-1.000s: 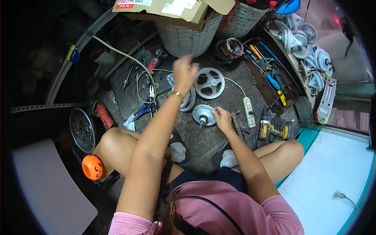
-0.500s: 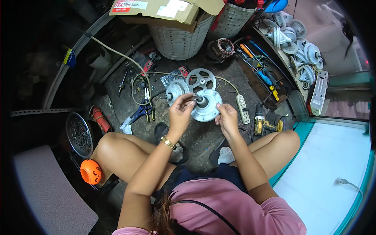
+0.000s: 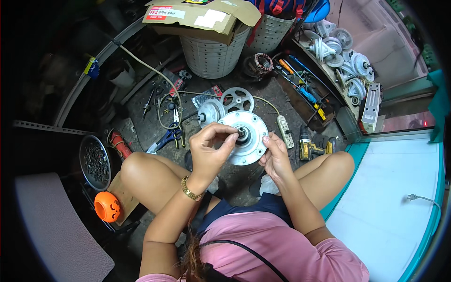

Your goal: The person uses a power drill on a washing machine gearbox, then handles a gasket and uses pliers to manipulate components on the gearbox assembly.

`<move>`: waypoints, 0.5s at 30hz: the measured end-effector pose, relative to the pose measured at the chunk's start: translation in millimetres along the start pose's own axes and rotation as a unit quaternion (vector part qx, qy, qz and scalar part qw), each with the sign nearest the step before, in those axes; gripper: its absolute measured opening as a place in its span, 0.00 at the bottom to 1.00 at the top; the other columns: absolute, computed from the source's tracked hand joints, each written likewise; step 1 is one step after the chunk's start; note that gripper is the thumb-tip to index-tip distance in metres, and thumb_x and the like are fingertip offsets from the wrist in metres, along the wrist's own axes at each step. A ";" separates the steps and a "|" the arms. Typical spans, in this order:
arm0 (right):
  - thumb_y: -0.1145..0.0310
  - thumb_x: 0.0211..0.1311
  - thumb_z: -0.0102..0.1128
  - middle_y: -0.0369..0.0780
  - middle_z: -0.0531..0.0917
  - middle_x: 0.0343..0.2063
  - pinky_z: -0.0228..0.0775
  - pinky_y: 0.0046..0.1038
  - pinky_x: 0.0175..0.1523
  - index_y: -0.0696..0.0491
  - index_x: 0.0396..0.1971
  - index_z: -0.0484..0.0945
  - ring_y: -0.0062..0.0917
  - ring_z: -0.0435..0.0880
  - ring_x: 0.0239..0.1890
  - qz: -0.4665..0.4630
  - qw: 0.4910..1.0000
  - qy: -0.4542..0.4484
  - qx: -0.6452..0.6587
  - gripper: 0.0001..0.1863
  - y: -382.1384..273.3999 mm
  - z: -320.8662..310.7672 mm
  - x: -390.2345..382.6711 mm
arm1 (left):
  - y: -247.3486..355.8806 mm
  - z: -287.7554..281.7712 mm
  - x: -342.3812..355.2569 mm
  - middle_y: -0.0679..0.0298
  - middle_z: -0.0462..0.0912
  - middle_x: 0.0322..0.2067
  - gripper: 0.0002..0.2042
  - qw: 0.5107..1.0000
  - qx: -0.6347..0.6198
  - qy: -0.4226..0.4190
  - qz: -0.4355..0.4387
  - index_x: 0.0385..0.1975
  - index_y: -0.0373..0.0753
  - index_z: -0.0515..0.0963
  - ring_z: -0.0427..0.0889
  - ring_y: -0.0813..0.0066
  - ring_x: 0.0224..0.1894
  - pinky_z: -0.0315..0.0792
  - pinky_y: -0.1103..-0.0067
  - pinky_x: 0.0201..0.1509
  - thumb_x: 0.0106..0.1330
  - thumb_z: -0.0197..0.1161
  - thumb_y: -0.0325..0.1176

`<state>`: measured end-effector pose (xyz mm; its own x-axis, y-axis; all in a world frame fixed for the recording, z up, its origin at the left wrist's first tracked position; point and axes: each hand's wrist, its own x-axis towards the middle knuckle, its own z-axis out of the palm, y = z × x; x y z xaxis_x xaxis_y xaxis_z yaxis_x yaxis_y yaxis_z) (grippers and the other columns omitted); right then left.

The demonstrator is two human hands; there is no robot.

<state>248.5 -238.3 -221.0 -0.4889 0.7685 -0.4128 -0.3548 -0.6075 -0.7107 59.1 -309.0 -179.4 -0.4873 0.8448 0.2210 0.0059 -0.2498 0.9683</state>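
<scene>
Lifted higher off the floor since half a second ago, round metal disc assembly (image 3: pixel 244 137) in both hands (image 3: pixel 209 152) (image 3: pixel 275 157), grip closed on rim and hub; looks heavy, rigid, best held by rim.

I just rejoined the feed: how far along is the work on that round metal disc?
Done: the metal disc is lifted off the floor. In hand: right hand steadies its rim; left hand works fingertips at the central hub. Left: the spoked pulley wheel lies unattached behind it.
</scene>
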 end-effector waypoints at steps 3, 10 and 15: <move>0.63 0.71 0.63 0.31 0.81 0.21 0.63 0.17 0.17 0.48 0.37 0.74 0.13 0.75 0.13 0.010 1.000 -0.014 0.006 0.08 1.3 3.2 -7.0 | 21.3 0.8 -6.1 0.62 0.87 0.32 0.04 0.998 0.053 -0.011 0.036 0.33 0.32 0.85 0.85 0.80 0.32 0.78 0.83 0.37 0.59 0.70 0.19; 0.62 0.71 0.63 0.32 0.83 0.24 0.65 0.14 0.16 0.51 0.41 0.76 0.11 0.75 0.14 -0.009 0.998 -0.066 0.012 0.09 -0.2 10.8 -18.1 | 54.4 1.6 -13.3 0.61 0.86 0.28 0.05 0.989 0.111 -0.027 0.093 0.31 0.33 0.84 0.85 0.78 0.28 0.77 0.83 0.33 0.55 0.70 0.19; 0.63 0.69 0.64 0.35 0.85 0.27 0.68 0.13 0.16 0.53 0.41 0.76 0.11 0.77 0.16 -0.016 0.995 -0.093 0.015 0.10 -4.5 15.0 -22.7 | 64.5 -1.9 -16.7 0.61 0.86 0.28 0.05 0.984 0.130 -0.048 0.110 0.30 0.33 0.83 0.86 0.76 0.28 0.77 0.82 0.32 0.54 0.71 0.20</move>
<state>249.2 -256.0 -199.9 -0.6146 0.7391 -0.2756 -0.3956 -0.5911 -0.7029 65.9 -340.1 -120.9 -0.3641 0.8279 0.4267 0.3322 -0.3125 0.8899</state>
